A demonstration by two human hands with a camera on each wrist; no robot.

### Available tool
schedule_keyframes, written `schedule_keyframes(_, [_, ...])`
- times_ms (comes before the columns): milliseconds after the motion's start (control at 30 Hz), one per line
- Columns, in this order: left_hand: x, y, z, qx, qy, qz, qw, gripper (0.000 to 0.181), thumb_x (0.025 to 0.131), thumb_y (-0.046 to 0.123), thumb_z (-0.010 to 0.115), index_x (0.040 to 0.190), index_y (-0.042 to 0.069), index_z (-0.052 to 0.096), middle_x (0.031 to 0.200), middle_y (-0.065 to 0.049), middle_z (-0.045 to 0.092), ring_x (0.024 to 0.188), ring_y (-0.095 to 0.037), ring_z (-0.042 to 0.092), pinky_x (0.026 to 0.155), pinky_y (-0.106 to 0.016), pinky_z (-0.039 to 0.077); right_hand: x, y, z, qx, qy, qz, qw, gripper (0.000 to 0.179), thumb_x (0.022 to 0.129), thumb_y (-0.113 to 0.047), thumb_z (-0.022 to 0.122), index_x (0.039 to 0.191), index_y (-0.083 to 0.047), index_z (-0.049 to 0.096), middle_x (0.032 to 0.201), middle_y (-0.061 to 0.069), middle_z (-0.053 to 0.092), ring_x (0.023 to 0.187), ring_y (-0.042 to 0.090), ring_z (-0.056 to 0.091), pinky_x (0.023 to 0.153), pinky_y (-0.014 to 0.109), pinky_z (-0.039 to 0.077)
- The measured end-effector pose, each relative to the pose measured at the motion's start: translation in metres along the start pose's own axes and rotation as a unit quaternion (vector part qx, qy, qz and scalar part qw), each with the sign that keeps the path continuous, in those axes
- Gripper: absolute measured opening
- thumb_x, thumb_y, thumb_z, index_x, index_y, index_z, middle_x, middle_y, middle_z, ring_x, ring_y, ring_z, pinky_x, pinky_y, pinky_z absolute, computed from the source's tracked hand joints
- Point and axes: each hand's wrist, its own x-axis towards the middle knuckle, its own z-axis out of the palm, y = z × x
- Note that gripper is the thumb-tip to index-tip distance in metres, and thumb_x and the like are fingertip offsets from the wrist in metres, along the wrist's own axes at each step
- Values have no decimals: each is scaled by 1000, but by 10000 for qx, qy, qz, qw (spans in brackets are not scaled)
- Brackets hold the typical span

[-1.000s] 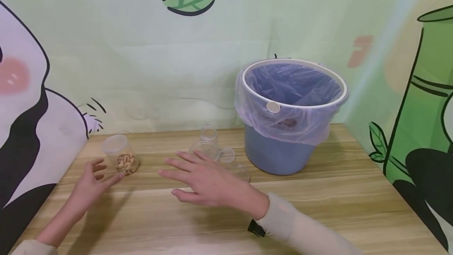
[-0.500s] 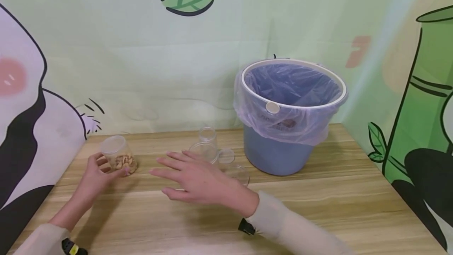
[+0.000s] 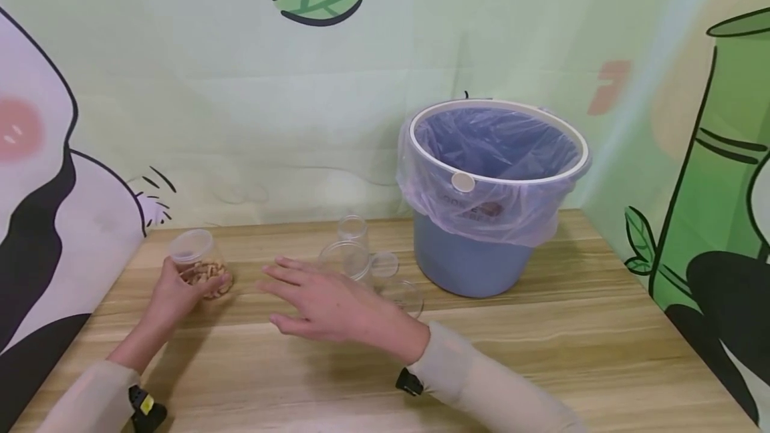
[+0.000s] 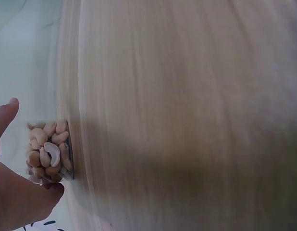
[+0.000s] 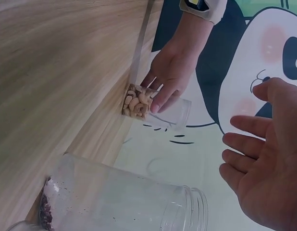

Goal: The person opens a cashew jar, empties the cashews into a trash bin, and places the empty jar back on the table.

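Note:
At the table's left side stands a clear plastic jar (image 3: 191,246) with cashews (image 4: 48,154) in its lower part. My left hand (image 3: 171,296) holds this jar low down, thumb on the near side and fingers round the left. In the right wrist view, the left hand's fingers lie along the jar's wall. My right hand (image 3: 331,303) hovers over the middle of the table, fingers spread and holding nothing. Partly hidden behind it is a larger clear jar (image 3: 345,259); the right wrist view shows dark bits at the bottom of that jar (image 5: 115,197).
A small clear jar (image 3: 353,227) stands behind the larger one. Two clear round lids (image 3: 385,264) lie to the right. Further right stands a blue bucket (image 3: 469,266) lined with a thin plastic bag. A printed cloth (image 3: 240,119) hangs along the table's back edge.
My left hand has moved in from the near left and closed round the cashew jar. My right hand has drifted slightly left, fingers still spread.

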Motion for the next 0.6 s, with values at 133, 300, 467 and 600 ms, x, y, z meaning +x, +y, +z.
schedule_keyframes(133, [4,0,1,-104,61,-10,9999,102,92,29,78,156,-7,7,153,-39,28,140,-52,31,113,-64,29,2,1,0,132,24,51,9999,59,107,-44,44,156,-10,40,161,6,37,150,19,31,122,25,15])
schedule_keyframes(300, [5,-1,2,-19,150,4,9999,96,94,30,74,155,-8,11,152,-40,30,140,-53,33,112,-64,32,4,0,1,316,117,84,9994,60,107,-43,45,157,-10,38,160,6,40,149,17,35,121,25,18])
schedule_keyframes(467, [4,-1,3,211,271,181,9992,93,94,34,75,153,-9,17,147,-39,37,136,-51,38,110,-64,34,5,0,2,283,196,95,9994,59,107,-41,47,156,-10,39,157,5,45,146,19,40,120,27,23])
schedule_keyframes(600, [2,2,4,275,304,304,9987,93,93,37,75,153,-8,21,147,-38,39,136,-51,39,109,-65,34,6,1,2,291,263,128,9991,57,107,-40,47,155,-11,40,155,3,48,145,19,42,120,29,27])
